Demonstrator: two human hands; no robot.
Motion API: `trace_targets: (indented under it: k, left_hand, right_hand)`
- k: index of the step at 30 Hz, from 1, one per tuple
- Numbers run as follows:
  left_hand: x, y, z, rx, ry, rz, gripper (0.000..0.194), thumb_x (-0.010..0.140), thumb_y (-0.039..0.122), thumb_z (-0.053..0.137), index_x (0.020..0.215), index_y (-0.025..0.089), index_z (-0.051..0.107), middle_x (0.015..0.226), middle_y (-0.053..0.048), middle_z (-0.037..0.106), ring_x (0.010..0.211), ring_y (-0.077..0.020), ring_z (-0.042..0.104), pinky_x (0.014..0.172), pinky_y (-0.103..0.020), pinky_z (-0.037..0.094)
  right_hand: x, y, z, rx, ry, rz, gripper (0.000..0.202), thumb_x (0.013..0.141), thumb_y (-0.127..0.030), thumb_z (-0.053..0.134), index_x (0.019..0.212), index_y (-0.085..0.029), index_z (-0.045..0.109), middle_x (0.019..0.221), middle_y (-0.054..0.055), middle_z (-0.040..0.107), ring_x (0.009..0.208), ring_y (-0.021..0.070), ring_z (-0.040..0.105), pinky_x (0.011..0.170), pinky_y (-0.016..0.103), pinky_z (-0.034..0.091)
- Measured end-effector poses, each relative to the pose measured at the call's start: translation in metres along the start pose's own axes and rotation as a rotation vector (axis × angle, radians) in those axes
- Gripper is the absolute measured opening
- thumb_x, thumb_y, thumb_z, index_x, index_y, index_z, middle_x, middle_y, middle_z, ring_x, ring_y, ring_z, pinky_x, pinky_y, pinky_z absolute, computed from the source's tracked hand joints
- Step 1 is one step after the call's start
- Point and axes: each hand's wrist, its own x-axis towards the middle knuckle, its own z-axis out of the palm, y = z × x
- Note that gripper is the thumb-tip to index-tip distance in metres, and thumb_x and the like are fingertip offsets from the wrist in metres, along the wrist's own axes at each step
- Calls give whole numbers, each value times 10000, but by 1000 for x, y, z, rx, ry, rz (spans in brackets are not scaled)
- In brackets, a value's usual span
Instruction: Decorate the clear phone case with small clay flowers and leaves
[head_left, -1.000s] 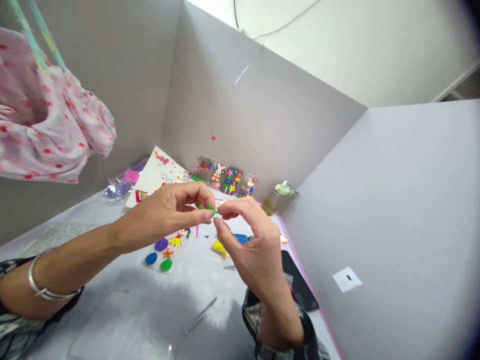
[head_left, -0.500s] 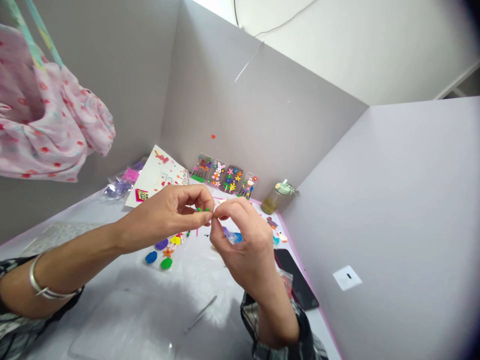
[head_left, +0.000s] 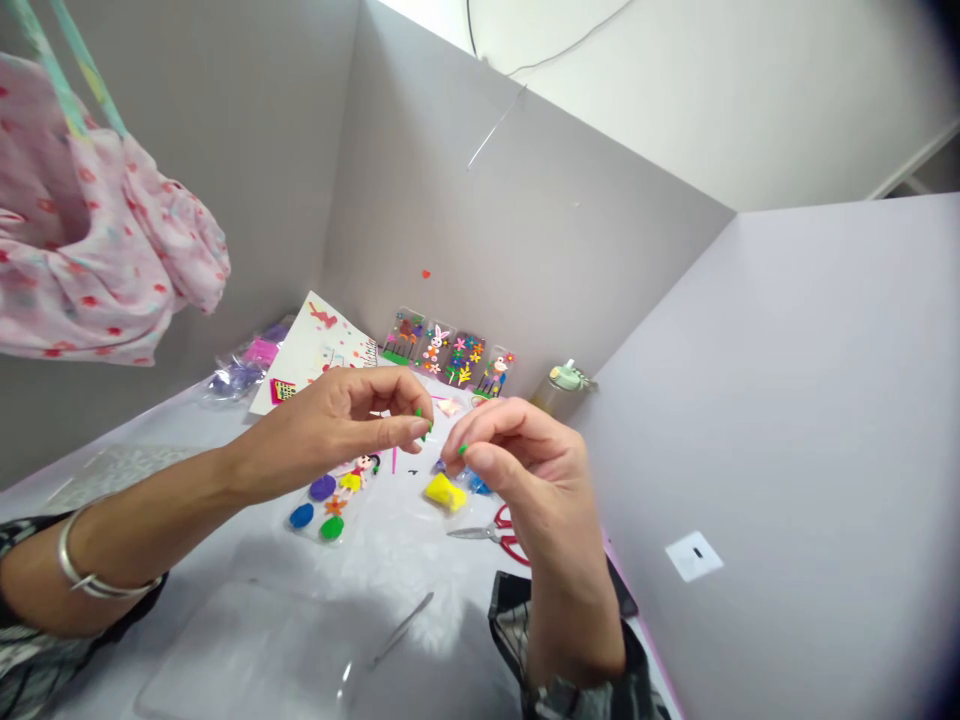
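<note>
My left hand (head_left: 337, 415) is closed in a pinch on a small green clay piece (head_left: 424, 424) at its fingertips. Just to the right, my right hand (head_left: 536, 470) pinches a tiny green clay bit (head_left: 463, 449) between thumb and forefinger. A narrow gap separates the two hands. Below them on the table lies a clear case (head_left: 346, 522) bearing a clay girl figure (head_left: 352, 478), an orange flower and blue, purple and green discs. Yellow clay (head_left: 445, 492) in a small wrapping sits under my right hand, beside red-handled scissors (head_left: 480, 534).
A slim metal tool (head_left: 403, 628) and a clear plastic sheet (head_left: 247, 650) lie at the front. Several decorated cases (head_left: 466, 358) lean on the back wall, near a drawn-on white paper (head_left: 319, 345) and a bottle (head_left: 555, 390). A pink spotted cloth bag (head_left: 112, 240) hangs at left.
My hands were together at the fingertips and are now apart. The right hand has moved right with a bit of green clay, uncovering the yellow clay and the scissors.
</note>
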Motion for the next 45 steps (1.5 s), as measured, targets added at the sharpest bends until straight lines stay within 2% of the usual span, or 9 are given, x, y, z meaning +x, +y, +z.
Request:
trace_targets:
  k: [5, 8, 11, 16, 22, 28, 35, 42, 45]
  left_hand:
    - [-1, -1, 2, -63, 19, 0, 190, 977, 421, 794, 894, 251, 774, 826, 28, 713, 807, -151, 676, 724, -260, 501]
    - [0, -1, 2, -106, -9, -9, 166, 964, 398, 802, 900, 247, 779, 800, 31, 706, 783, -148, 671, 729, -259, 518]
    - [0, 0, 3, -148, -39, -14, 181, 968, 388, 804, 869, 241, 768, 781, 33, 697, 760, -141, 672, 726, -250, 537]
    - [0, 1, 3, -167, -44, -36, 144, 941, 378, 834, 888, 248, 801, 814, 20, 724, 779, -157, 695, 764, -266, 607]
    - [2, -1, 1, -233, -125, -53, 139, 930, 372, 862, 864, 252, 839, 847, 13, 761, 763, -149, 705, 789, -272, 629]
    - [2, 1, 1, -244, -110, -86, 82, 921, 341, 876, 911, 267, 844, 827, 32, 772, 782, -149, 750, 796, -259, 623]
    - [5, -6, -2, -302, -147, -44, 95, 932, 325, 895, 959, 245, 851, 891, 17, 778, 784, -134, 737, 762, -224, 624]
    - [6, -5, -6, -256, -155, -85, 210, 980, 466, 878, 983, 262, 827, 941, 12, 798, 824, -166, 798, 825, -268, 675]
    - [6, -3, -3, -302, -114, -85, 145, 965, 384, 889, 998, 260, 821, 898, 25, 795, 800, -152, 791, 825, -261, 676]
  right_hand:
    - [0, 7, 7, -214, 131, -178, 195, 905, -144, 930, 945, -270, 786, 937, -20, 799, 858, 158, 758, 796, 299, 645]
    - [-2, 11, 8, -346, 104, -293, 209, 944, -111, 881, 1010, -275, 769, 985, -7, 786, 884, 170, 754, 817, 327, 644]
    - [-3, 14, 6, -383, 79, -337, 217, 977, -84, 827, 1045, -277, 756, 1013, -2, 778, 905, 174, 752, 822, 339, 640]
    - [-3, 14, 7, -418, 51, -341, 250, 967, -66, 840, 1063, -284, 765, 995, -10, 778, 877, 173, 738, 814, 350, 637]
    - [-2, 13, 7, -373, 33, -317, 229, 986, -81, 840, 1053, -292, 783, 983, -14, 790, 857, 167, 743, 789, 334, 639]
    - [-2, 12, 7, -350, 57, -318, 217, 988, -76, 830, 1024, -286, 786, 949, -24, 779, 831, 155, 732, 779, 318, 626]
    - [-2, 13, 8, -395, 32, -331, 167, 1000, -128, 831, 1032, -283, 779, 962, -1, 792, 882, 187, 749, 785, 343, 655]
    - [-2, 14, 7, -388, 90, -323, 170, 1001, -116, 800, 1012, -283, 771, 955, -2, 784, 871, 182, 745, 786, 344, 658]
    - [-3, 15, 6, -356, 100, -306, 185, 1004, -101, 786, 1026, -284, 774, 986, -1, 782, 904, 178, 747, 805, 335, 663]
